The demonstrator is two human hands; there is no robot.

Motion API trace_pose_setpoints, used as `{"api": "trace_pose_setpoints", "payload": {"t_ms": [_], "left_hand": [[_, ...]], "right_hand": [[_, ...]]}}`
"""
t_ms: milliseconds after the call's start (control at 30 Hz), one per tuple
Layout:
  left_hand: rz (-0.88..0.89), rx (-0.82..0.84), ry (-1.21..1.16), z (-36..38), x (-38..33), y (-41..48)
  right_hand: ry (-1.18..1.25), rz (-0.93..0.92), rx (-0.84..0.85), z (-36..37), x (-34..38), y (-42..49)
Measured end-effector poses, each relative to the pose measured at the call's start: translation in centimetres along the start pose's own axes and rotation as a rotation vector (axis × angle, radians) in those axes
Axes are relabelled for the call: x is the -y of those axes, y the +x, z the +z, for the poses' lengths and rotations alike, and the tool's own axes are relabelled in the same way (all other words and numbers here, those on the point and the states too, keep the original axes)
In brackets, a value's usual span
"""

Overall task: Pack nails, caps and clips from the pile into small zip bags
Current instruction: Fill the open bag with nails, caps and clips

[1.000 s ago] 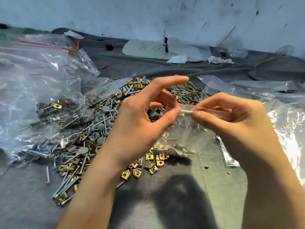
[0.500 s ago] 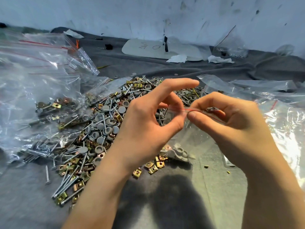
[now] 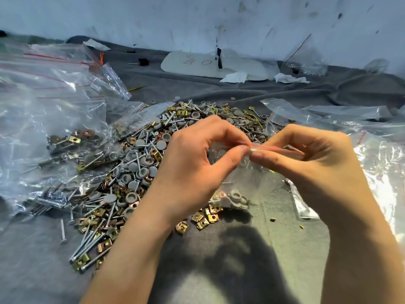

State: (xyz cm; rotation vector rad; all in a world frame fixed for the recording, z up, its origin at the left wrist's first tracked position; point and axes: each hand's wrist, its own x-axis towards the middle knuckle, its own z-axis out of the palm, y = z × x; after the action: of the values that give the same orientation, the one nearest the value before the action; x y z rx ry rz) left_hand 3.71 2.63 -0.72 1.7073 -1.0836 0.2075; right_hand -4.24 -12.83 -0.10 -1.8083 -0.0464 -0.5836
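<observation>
Nearest you lay the grey felt surface [image 3: 285, 242], matte and wrinkled, crossed by your shadow. Above it your two bare forearms rose, cut off by the lower edge. Your left grip [image 3: 192, 163] pinched the top of one small zip bag [image 3: 247, 178] between thumb and forefinger. Your right grip [image 3: 311, 163] pinched the same red zip strip [image 3: 271, 148], with the thumb tips of both almost touching. The bag hung between them, clear and crinkled. At its bottom sat several round grey caps [image 3: 235, 197], too bunched for you to count.

Below it, about six folded brass clips [image 3: 202, 222] lay loose. Behind your left grip spread the pile [image 3: 135, 163] of threaded steel nails, grey caps and brass clips, partly hidden by that grip. Filled bags [image 3: 54, 139] glinted at left and flat empty bags [image 3: 328, 115] lay at right; you couldn't number either.

Farthest were one white rounded board [image 3: 197, 62] with unreadable scribbles, two crumpled tissues [image 3: 235, 76] and the scuffed pale wall [image 3: 197, 18].
</observation>
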Motion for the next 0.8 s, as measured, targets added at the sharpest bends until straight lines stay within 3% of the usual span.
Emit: {"api": "trace_pose_setpoints", "payload": {"t_ms": [800], "left_hand": [[-0.059,-0.044,-0.028,-0.7,-0.1,-0.1]], "right_hand": [[0.092,-0.002,-0.044,-1.2,-0.2,-0.3]]}}
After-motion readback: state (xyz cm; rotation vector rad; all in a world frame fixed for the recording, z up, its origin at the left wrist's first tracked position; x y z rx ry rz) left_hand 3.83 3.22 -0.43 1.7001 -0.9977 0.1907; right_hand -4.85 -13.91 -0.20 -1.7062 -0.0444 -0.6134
